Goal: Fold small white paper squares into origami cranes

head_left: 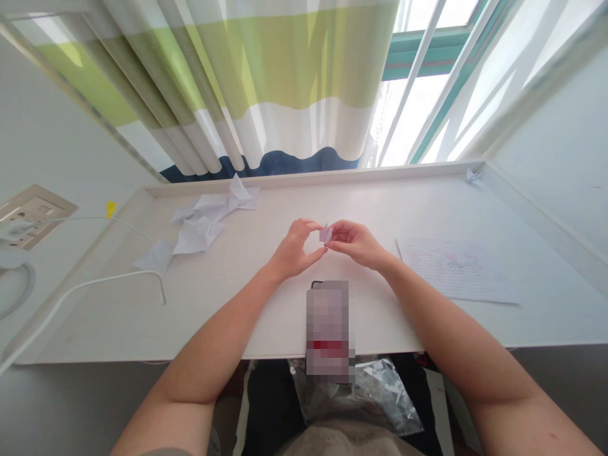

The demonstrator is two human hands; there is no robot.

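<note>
A small folded piece of white paper point(325, 234) is between my two hands, above the middle of the white desk. My right hand point(355, 244) pinches it from the right with bent fingers. My left hand point(300, 249) is at its left side, thumb and fingers spread apart in a C shape around the paper; the fingertips come close to it, and whether they touch is too small to tell. Below my hands, a phone point(329, 326) with a blurred screen lies at the desk's front edge.
Folded white papers point(197, 234) lie at the desk's left. Written sheets point(456, 269) lie at the right, and a small crumpled paper point(474, 177) sits in the back right corner. A white cable point(95, 278) crosses the left side. Clear plastic point(380, 392) rests on my lap.
</note>
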